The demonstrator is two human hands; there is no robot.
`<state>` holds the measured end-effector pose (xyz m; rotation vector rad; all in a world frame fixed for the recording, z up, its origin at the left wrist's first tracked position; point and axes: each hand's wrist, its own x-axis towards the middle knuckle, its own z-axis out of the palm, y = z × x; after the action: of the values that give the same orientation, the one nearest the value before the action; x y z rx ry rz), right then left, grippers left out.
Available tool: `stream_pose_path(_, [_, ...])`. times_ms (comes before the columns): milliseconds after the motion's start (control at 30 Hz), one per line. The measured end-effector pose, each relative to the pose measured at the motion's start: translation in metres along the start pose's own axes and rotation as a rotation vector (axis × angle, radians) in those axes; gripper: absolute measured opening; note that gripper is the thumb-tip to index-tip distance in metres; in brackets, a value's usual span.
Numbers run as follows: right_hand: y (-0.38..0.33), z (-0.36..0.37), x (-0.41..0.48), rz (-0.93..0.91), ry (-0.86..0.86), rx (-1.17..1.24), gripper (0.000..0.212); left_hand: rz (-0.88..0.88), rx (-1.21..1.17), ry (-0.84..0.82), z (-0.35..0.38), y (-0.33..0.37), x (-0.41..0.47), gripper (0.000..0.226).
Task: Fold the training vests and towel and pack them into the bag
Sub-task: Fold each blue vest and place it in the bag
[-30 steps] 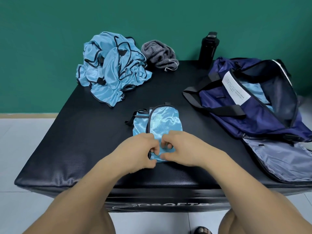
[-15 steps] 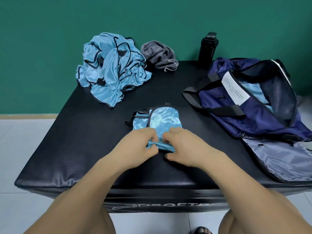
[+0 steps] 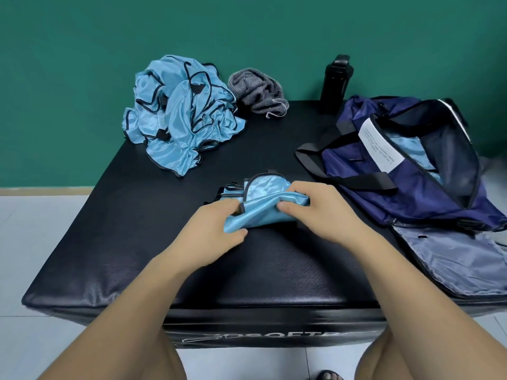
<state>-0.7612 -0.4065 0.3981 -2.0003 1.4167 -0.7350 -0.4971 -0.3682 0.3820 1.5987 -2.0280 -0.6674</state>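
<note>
We hold a partly folded light-blue vest (image 3: 270, 187) near the middle of the black table (image 3: 131, 242), a little toward our side. Its far part lies flat, with the black trim curving over the top, while the near edge is raised off the surface and bunched into a thick roll. Our left hand (image 3: 219, 229) is clamped on the near left corner of the cloth, fingers and thumb closed on it. Our right hand (image 3: 318, 209) grips the roll from the right, thumb on the near face and fingers curled over the top. The two hands sit close together, with only a short span of fabric between them.

At the far left of the table the remaining vests (image 3: 178, 124) lie in a crumpled heap, and a grey towel (image 3: 258, 91) is balled up just beside them. A black bottle (image 3: 336, 83) stands upright at the far edge. To our right the navy bag (image 3: 411, 193) lies open, with light-blue cloth and a white label (image 3: 380, 149) showing inside.
</note>
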Motion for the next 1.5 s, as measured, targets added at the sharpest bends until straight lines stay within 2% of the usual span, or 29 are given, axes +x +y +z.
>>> stream_pose_path(133, [0.007,-0.002,0.006,0.069,0.086,0.143,0.024,-0.08,-0.301,0.034,-0.004,0.005,-0.001,0.018])
stream_pose_path(233, [0.011,-0.004,0.007,0.095,-0.038,0.363,0.017,-0.103,-0.368,0.064,-0.006,0.006,0.0,0.015])
stream_pose_path(300, [0.011,-0.001,0.006,0.097,-0.088,0.377,0.017,-0.171,-0.4,0.059,-0.002,0.001,0.004,0.02])
stream_pose_path(367, [0.014,0.006,0.008,0.123,-0.064,0.302,0.016,-0.255,-0.419,0.066,0.002,-0.004,0.007,0.03])
stream_pose_path(467, [0.017,0.022,0.013,0.199,0.006,0.15,0.039,-0.341,-0.448,0.108,0.009,-0.007,0.013,0.051])
stream_pose_path(600, [0.017,0.043,0.017,0.275,0.096,0.092,0.051,-0.459,-0.37,0.219,0.019,-0.008,0.018,0.054])
stream_pose_path(733, [0.016,0.054,0.019,0.343,0.177,-0.005,0.048,-0.502,-0.252,0.275,0.026,-0.009,0.021,0.052])
stream_pose_path(867, [0.016,0.061,0.016,0.34,0.211,-0.204,0.045,-0.53,-0.089,0.287,0.029,-0.016,0.028,0.053])
stream_pose_path(1067, [0.024,0.067,0.016,0.285,0.233,-0.578,0.035,-0.499,0.195,0.312,0.035,-0.022,0.033,0.055])
stream_pose_path(1167, [0.03,0.071,0.018,0.249,0.293,-0.639,0.029,-0.475,0.285,0.321,0.036,-0.023,0.034,0.051])
stream_pose_path(1267, [0.038,0.076,0.02,0.151,0.424,-0.667,0.021,-0.446,0.365,0.338,0.037,-0.022,0.032,0.046])
stream_pose_path(1400, [0.048,0.082,0.022,0.135,0.503,-0.669,0.019,-0.402,0.259,0.378,0.037,-0.025,0.03,0.036])
stream_pose_path(1500, [0.053,0.087,0.024,0.132,0.519,-0.654,0.018,-0.386,0.115,0.379,0.036,-0.029,0.03,0.041])
